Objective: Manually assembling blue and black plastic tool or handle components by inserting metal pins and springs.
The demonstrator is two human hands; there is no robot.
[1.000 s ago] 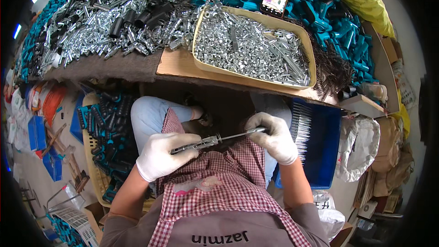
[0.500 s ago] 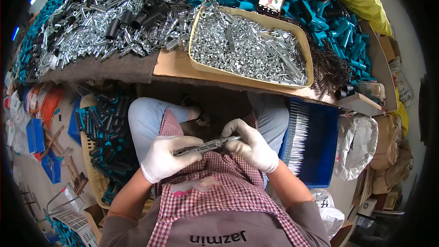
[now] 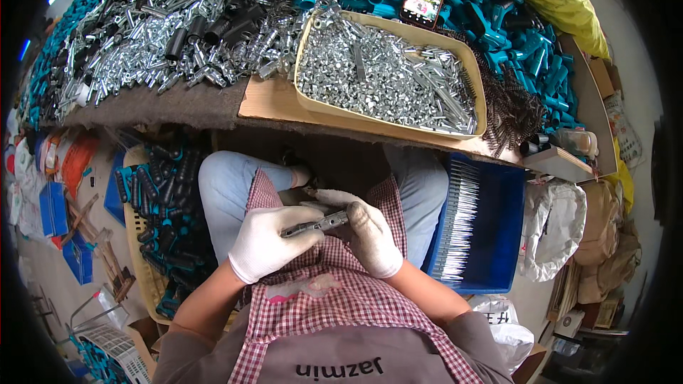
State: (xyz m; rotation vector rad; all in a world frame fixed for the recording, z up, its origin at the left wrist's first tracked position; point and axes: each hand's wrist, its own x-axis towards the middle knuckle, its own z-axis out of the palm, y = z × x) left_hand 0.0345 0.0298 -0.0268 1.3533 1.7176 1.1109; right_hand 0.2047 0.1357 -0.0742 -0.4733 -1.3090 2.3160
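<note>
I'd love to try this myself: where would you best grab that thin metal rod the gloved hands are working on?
Probably by its bare middle, from above. The metal rod lies nearly level over the lap, its left end inside the left hand and its right end against the right hand, so only the middle shows free.

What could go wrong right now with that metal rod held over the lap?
Both gloved hands, left hand and right hand, pinch the thin metal rod above the checked apron. A loose grip could let it slide off between the knees to the cluttered floor. The tan tray of small silver parts overhangs the bench edge just above the knees; a raised knee might jolt it and spill parts.
</note>
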